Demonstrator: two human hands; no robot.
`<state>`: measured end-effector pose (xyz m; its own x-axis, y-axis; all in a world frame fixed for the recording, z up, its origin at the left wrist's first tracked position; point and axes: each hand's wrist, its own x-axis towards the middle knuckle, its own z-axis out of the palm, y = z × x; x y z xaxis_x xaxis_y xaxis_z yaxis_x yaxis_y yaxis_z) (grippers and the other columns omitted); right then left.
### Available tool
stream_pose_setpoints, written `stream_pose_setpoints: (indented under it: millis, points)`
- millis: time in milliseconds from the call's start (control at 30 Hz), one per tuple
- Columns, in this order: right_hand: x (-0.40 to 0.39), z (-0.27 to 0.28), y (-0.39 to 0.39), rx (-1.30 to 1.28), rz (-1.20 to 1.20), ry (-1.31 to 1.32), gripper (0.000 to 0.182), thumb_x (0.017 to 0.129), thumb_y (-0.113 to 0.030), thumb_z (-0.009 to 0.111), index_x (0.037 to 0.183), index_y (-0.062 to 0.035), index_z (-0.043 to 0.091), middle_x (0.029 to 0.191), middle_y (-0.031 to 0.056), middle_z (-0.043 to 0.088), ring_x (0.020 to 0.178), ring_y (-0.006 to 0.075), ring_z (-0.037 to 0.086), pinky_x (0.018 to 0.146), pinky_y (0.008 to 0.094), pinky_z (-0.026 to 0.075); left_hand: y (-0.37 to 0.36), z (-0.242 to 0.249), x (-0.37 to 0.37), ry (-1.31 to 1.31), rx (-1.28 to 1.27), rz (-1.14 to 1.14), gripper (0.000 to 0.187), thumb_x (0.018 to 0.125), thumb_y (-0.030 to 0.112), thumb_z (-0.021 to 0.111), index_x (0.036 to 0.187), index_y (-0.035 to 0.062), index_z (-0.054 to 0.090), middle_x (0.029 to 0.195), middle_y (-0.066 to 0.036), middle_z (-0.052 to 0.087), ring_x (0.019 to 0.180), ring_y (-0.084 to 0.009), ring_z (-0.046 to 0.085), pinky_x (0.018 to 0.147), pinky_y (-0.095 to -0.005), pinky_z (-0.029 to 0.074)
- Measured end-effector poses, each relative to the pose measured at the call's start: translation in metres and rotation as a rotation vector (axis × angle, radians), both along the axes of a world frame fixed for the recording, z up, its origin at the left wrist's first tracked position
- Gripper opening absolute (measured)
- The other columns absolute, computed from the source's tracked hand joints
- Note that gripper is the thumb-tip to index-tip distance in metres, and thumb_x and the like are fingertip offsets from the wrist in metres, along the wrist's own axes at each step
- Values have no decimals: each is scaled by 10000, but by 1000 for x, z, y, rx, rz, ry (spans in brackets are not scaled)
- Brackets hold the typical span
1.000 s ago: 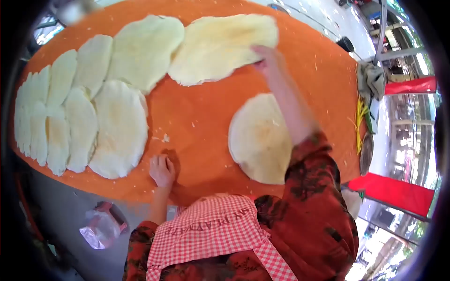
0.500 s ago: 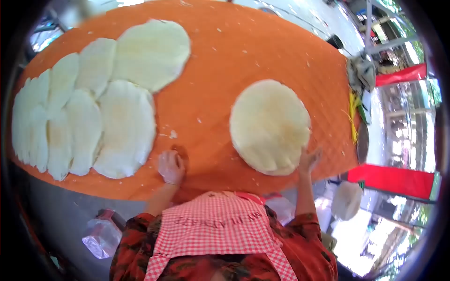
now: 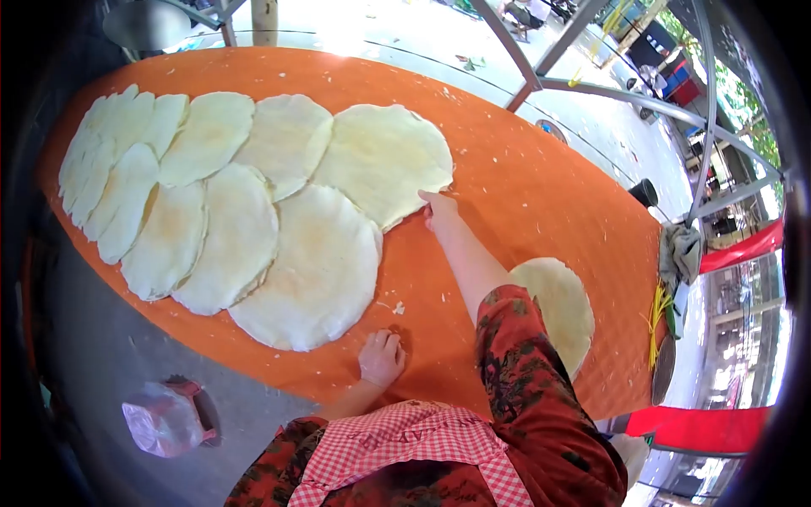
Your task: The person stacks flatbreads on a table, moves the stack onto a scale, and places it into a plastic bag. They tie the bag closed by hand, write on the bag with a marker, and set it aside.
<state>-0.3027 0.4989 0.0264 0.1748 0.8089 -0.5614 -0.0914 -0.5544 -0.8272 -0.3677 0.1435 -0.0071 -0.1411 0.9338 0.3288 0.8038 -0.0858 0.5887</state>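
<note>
Round, thin, pale sheets of flatbread lie in two overlapping rows on the orange tabletop. My right hand (image 3: 438, 209) reaches across to the lower right edge of the end flatbread (image 3: 384, 160) in the far row, its fingers pinched at that edge. Near the table's front edge, my left hand (image 3: 382, 359) rests with its fingers curled and nothing visible in them. It is just right of the nearest large flatbread (image 3: 308, 266), apart from it. Another round flatbread (image 3: 562, 313) lies separately at the right, partly hidden by my right arm.
White crumbs dot the orange table cover (image 3: 515, 203). At the right end are a grey cloth (image 3: 679, 253) and yellow strands (image 3: 657, 317). A clear plastic-wrapped bundle (image 3: 165, 418) sits on the floor at left. Metal framework (image 3: 625, 95) stands beyond the table.
My right hand has left the separate flatbread and crossed leftward to the far row's end flatbread. My left hand remains by the front edge. The view has turned leftward.
</note>
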Motion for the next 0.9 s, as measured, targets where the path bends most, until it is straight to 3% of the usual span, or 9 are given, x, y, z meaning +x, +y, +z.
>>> stream_pose_setpoints:
  millis: [167, 300, 367, 467, 567, 700, 800, 833, 900]
  points:
    - [27, 72, 34, 204, 115, 412, 276, 775, -38, 686, 1030, 1, 586, 946, 116, 633, 764, 253, 642, 594, 384, 546, -2, -4, -1, -8, 15, 10, 211, 718, 130, 677, 914, 79, 618, 939, -100, 579, 837, -291, 571, 686, -399, 494]
    - [160, 190, -57, 294, 81, 423, 455, 823, -85, 648, 1234, 57, 514, 1187, 169, 615, 1078, 319, 619, 980, 452, 508, 0, -1, -2, -24, -29, -70, 164, 743, 110, 661, 893, 70, 610, 922, -129, 574, 837, -328, 554, 716, -403, 489]
    - [258, 194, -133, 355, -116, 198, 428, 863, -115, 609, 1250, 48, 524, 1217, 155, 617, 1135, 294, 597, 1017, 421, 476, 2, 3, 3, -74, 11, -33, 130, 746, 76, 646, 865, 87, 595, 938, -105, 581, 864, -312, 566, 706, -403, 488]
    - [351, 167, -255, 324, -216, 219, 385, 864, -130, 587, 1213, 31, 559, 1163, 117, 640, 1044, 234, 622, 928, 405, 513, 0, -1, 3, -33, 29, -55, 135, 746, 78, 649, 869, 92, 595, 958, -95, 586, 883, -306, 572, 710, -397, 492]
    - [476, 32, -352, 200, -502, 131, 408, 839, -46, 580, 1236, 43, 549, 1159, 133, 642, 1012, 250, 641, 900, 396, 529, -4, 0, 6, 19, -36, -48, 137, 748, 81, 654, 871, 97, 596, 967, -95, 588, 889, -309, 571, 719, -391, 493]
    - [484, -32, -391, 190, -423, -48, 425, 824, -44, 560, 1234, 64, 548, 1132, 135, 648, 1006, 265, 649, 900, 404, 531, -6, 3, 12, 78, 94, -72, 138, 760, 57, 649, 882, 89, 593, 973, -98, 577, 845, -301, 570, 698, -388, 489]
    - [455, 5, -359, 351, -360, -1, 432, 815, -10, 552, 1243, 55, 560, 1111, 126, 654, 952, 247, 663, 829, 362, 553, -11, -8, 19, -131, -98, -79, 135, 777, 22, 637, 896, 65, 589, 967, -105, 572, 803, -278, 580, 679, -361, 485]
    - [442, 35, -344, 385, -328, -31, 384, 811, 7, 567, 1194, 35, 574, 1003, 99, 659, 834, 188, 662, 670, 324, 562, -16, -1, 32, -220, -63, -84, 99, 820, 19, 635, 902, 35, 582, 910, -94, 581, 777, -222, 597, 657, -335, 478]
    - [441, 82, -321, 456, -186, -92, 297, 815, -42, 602, 1106, 18, 603, 926, 55, 639, 749, 128, 610, 610, 281, 514, -22, -13, 61, -390, -149, -155, 77, 859, 46, 626, 916, 30, 577, 875, -74, 587, 753, -182, 598, 641, -311, 474]
